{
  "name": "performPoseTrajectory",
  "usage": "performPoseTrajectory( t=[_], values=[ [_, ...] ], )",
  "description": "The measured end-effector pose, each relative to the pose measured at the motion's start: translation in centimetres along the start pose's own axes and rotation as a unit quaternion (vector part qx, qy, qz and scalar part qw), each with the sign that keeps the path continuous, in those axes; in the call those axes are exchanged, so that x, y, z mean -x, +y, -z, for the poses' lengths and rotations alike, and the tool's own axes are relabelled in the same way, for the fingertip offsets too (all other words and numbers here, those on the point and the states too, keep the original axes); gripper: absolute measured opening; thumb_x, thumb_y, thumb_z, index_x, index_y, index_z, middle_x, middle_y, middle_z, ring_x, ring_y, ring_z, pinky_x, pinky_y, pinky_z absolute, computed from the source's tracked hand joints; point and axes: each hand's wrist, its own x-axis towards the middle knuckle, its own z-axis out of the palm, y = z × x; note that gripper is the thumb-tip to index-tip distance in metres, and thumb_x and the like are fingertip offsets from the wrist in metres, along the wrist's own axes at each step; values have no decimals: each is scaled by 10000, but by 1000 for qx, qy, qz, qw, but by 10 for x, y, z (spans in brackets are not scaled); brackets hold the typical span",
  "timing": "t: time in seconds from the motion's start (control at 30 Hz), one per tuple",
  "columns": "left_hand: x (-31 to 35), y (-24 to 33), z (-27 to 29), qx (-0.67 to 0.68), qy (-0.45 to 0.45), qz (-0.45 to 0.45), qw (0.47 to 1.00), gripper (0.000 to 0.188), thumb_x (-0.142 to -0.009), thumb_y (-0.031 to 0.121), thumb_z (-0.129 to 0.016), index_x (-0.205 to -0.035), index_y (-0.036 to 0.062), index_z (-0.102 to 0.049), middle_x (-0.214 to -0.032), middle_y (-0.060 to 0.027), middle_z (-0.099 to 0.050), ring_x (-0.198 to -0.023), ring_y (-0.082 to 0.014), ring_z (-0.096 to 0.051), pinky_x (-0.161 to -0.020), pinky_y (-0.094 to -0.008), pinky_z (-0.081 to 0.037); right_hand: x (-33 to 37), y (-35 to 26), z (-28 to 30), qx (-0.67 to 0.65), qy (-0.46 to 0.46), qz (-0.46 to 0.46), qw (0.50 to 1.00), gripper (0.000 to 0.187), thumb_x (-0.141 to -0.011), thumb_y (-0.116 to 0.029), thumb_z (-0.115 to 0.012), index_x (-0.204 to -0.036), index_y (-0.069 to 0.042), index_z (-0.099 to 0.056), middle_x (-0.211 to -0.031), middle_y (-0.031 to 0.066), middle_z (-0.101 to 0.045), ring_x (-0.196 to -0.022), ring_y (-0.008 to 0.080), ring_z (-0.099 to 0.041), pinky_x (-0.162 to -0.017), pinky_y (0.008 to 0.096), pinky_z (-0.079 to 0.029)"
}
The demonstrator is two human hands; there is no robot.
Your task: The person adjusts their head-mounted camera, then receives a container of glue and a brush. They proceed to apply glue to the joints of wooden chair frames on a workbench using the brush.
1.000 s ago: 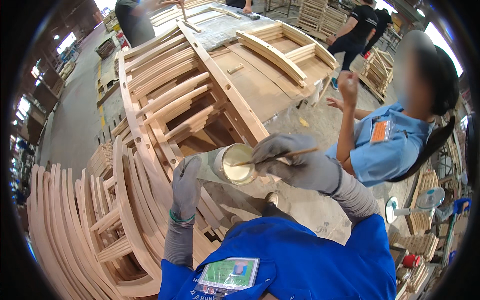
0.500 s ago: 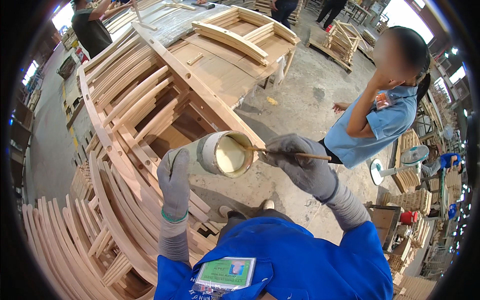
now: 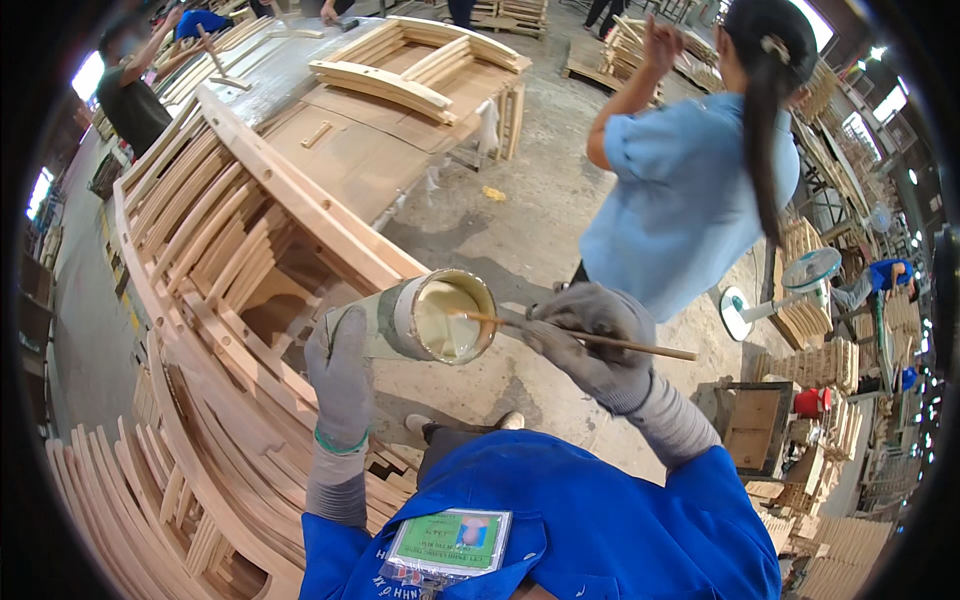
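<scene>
Stick (image 3: 650,348) farther into can (image 3: 402,320), lettered badge (image 3: 450,542)

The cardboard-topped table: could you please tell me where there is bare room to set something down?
Bare cardboard shows between the small wood block and the stacked curved frames; left of the block, slats crowd the long wooden frame.

The co-worker in the light blue short-sleeved shirt (image 3: 675,200) has swung round, back and long dark ponytail (image 3: 765,180) now towards us, the raised hand (image 3: 661,45) come away from the head. The thin brown wooden stick (image 3: 640,347) now reaches from the rim over the cream liquid (image 3: 440,335), and more of it juts past the grey-gloved right hand (image 3: 592,338).
</scene>
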Motion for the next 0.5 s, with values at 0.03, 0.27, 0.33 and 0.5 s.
performPoseTrajectory(
  t=[0.03, 0.27, 0.33, 0.5],
  values=[
    [2, 5, -12, 28, -24, 39, 999, 134, -896, 89, -519, -930, -6, -607, -850, -34, -592, -770, -108, -529, -689, -245, -443, 1, 10, 14, 65, -25, 23, 997, 196, -770, -91, -686, -888, -25, -543, -877, 123, -627, -782, 215, -629, -669, 321, -498],
    [12, -17, -51, -305, -139, -218, 917, 253, -819, -18, -537, -1065, -21, -592, -1016, -141, -562, -903, -258, -543, -799, -302, -451, 17, 49, 77, 18, -88, 64, 994, 152, -760, -136, -680, -871, -87, -588, -903, 58, -616, -791, 225, -612, -609, 313, -459],
    [10, -22, -60, -358, -132, -241, 892, 279, -792, -22, -550, -1067, -9, -597, -999, -146, -566, -917, -272, -541, -810, -303, -449, 15, 54, 89, -12, -107, 49, 993, 124, -753, -109, -669, -844, -96, -587, -910, 48, -613, -787, 223, -609, -596, 312, -454],
    [-32, -22, -108, -460, -190, -293, 817, 307, -788, 24, -535, -1090, -5, -587, -1045, -168, -571, -995, -307, -520, -870, -344, -426, 12, 87, 133, 32, -116, 31, 992, 55, -718, -64, -638, -726, -80, -586, -908, 65, -607, -830, 233, -592, -636, 344, -453]
  ],
)
